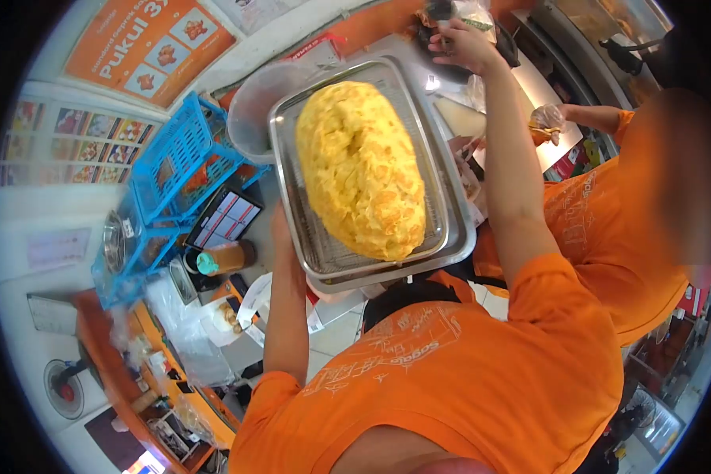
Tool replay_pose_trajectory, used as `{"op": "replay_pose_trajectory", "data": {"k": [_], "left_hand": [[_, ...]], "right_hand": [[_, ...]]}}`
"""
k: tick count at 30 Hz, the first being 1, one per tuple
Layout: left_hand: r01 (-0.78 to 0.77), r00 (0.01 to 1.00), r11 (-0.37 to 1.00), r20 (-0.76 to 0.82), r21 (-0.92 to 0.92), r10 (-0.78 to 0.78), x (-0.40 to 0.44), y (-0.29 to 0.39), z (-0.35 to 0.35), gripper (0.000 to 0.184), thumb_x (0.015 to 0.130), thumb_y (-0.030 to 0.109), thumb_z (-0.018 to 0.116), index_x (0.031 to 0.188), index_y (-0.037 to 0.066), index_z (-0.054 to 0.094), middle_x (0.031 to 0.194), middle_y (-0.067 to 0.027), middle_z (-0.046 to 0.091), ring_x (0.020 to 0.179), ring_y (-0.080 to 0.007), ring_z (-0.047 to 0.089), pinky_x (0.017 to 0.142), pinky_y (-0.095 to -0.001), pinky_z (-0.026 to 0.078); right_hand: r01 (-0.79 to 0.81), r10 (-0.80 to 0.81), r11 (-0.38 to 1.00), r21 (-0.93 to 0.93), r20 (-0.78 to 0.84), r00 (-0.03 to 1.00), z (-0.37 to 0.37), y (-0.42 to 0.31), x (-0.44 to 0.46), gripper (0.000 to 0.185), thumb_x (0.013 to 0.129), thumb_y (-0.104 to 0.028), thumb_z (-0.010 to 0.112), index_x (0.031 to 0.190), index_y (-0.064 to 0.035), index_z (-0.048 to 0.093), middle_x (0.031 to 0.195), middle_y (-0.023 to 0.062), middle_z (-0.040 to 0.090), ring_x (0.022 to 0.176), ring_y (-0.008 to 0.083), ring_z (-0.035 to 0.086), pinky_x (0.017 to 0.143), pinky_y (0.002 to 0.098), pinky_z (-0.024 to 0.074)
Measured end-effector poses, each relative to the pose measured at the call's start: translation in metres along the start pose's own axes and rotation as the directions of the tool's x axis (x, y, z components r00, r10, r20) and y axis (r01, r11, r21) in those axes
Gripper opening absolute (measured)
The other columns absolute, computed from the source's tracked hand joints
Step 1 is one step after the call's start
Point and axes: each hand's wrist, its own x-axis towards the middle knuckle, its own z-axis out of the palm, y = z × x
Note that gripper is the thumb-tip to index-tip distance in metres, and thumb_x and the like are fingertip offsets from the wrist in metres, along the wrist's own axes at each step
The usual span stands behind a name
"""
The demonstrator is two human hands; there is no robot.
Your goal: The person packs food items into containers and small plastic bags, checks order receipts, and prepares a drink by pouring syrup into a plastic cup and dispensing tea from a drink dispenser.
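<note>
Lining the left side are blue baskets (170, 162) and a bottle (233, 257). The left hand (281, 227) is by the tray's near left rim, mostly hidden; I cannot tell its finger opening or grip. The big yellow food (359, 170) lies in the metal tray (448, 229), best kept level. Farther right, the right hand (462, 49) has partly bent fingers beside a dark blurred object (439, 10); its hold is unclear. Clearance from the co-worker's gloved hand (551, 118) seems wise.
</note>
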Motion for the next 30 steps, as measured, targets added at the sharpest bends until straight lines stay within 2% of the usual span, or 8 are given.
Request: {"op": "replay_pose_trajectory", "data": {"k": [1,5,7,10,13,20,22,30], "left_hand": [[-0.008,1.000,0.994,-0.003,0.108,0.008,0.015,-0.001,0.010,0.045,0.100,0.034,0.052,0.126,-0.003,0.058,0.106,-0.0078,0.066,0.089,-0.0138,0.064,0.077,-0.0281,0.051],[0.057,0.991,0.997,0.117,0.043,-0.062,0.043,0.002,0.077,0.041,0.101,0.030,0.049,0.126,-0.001,0.059,0.103,-0.0064,0.066,0.085,-0.0126,0.063,0.075,-0.0281,0.051],[-0.006,0.982,0.981,0.185,0.194,-0.031,0.069,0.001,0.101,0.037,0.102,0.026,0.046,0.124,0.001,0.060,0.098,-0.0054,0.066,0.080,-0.0116,0.062,0.072,-0.0274,0.051],[-0.035,0.966,0.992,0.259,0.120,0.003,0.101,-0.011,0.133,0.033,0.102,0.025,0.045,0.120,0.002,0.061,0.093,-0.0043,0.065,0.076,-0.0108,0.062,0.067,-0.0264,0.051],[-0.105,0.949,0.994,0.304,0.042,0.088,0.137,-0.025,0.159,0.033,0.103,0.023,0.043,0.118,0.001,0.061,0.093,-0.0045,0.065,0.075,-0.0107,0.062,0.067,-0.0264,0.053],[-0.019,0.973,0.992,0.228,-0.121,0.046,0.192,-0.052,0.197,0.039,0.104,0.028,0.037,0.122,-0.001,0.055,0.104,-0.0110,0.065,0.089,-0.0190,0.066,0.080,-0.0330,0.056],[-0.049,0.947,0.964,0.293,-0.261,0.128,0.210,-0.068,0.199,0.041,0.105,0.031,0.036,0.123,-0.001,0.054,0.110,-0.0122,0.063,0.097,-0.0208,0.064,0.087,-0.0351,0.054],[0.121,0.981,0.883,0.188,-0.454,-0.038,0.206,-0.099,0.204,0.045,0.106,0.031,0.033,0.138,0.000,0.042,0.140,-0.0146,0.048,0.126,-0.0280,0.050,0.109,-0.0429,0.041]], "right_hand": [[-0.013,0.012,0.997,0.079,0.014,1.000,-0.004,-0.010,-0.016,0.023,0.101,-0.021,0.048,0.118,-0.0057,0.050,0.101,0.0113,0.063,0.094,0.0261,0.065,0.080,0.0432,0.0578],[-0.038,0.014,0.972,0.233,0.103,0.995,-0.043,-0.017,-0.030,0.026,0.104,-0.021,0.039,0.117,0.0003,0.049,0.121,0.0216,0.061,0.107,0.0297,0.064,0.089,0.0448,0.0557],[-0.026,0.005,0.969,0.247,0.086,0.996,-0.057,-0.019,-0.028,0.029,0.104,-0.021,0.037,0.119,0.0010,0.049,0.123,0.0229,0.060,0.106,0.0309,0.064,0.090,0.0448,0.0552],[-0.034,0.023,0.958,0.285,0.043,0.999,-0.075,-0.014,-0.010,0.033,0.105,-0.021,0.032,0.123,0.0019,0.048,0.125,0.0240,0.060,0.106,0.0323,0.065,0.092,0.0442,0.0541],[-0.048,0.059,0.959,0.280,-0.030,0.998,-0.088,-0.014,-0.001,0.018,0.103,-0.016,0.037,0.113,-0.0020,0.042,0.110,0.0233,0.062,0.089,0.0279,0.065,0.072,0.0429,0.0579],[-0.211,0.210,0.975,0.065,0.016,0.978,-0.114,0.020,0.067,0.027,0.103,-0.021,0.040,0.116,0.0005,0.050,0.111,0.0182,0.064,0.095,0.0263,0.065,0.084,0.0415,0.0545],[-0.229,0.234,0.971,0.071,-0.072,0.970,-0.095,0.025,0.072,0.025,0.101,-0.021,0.046,0.114,0.0006,0.051,0.106,0.0148,0.063,0.093,0.0237,0.063,0.086,0.0410,0.0524],[-0.235,0.267,0.955,0.182,-0.180,0.947,-0.069,0.110,0.183,0.027,0.098,-0.029,0.055,0.096,-0.0041,0.067,0.062,-0.0004,0.050,0.052,0.0168,0.045,0.050,0.0292,0.0376]]}}
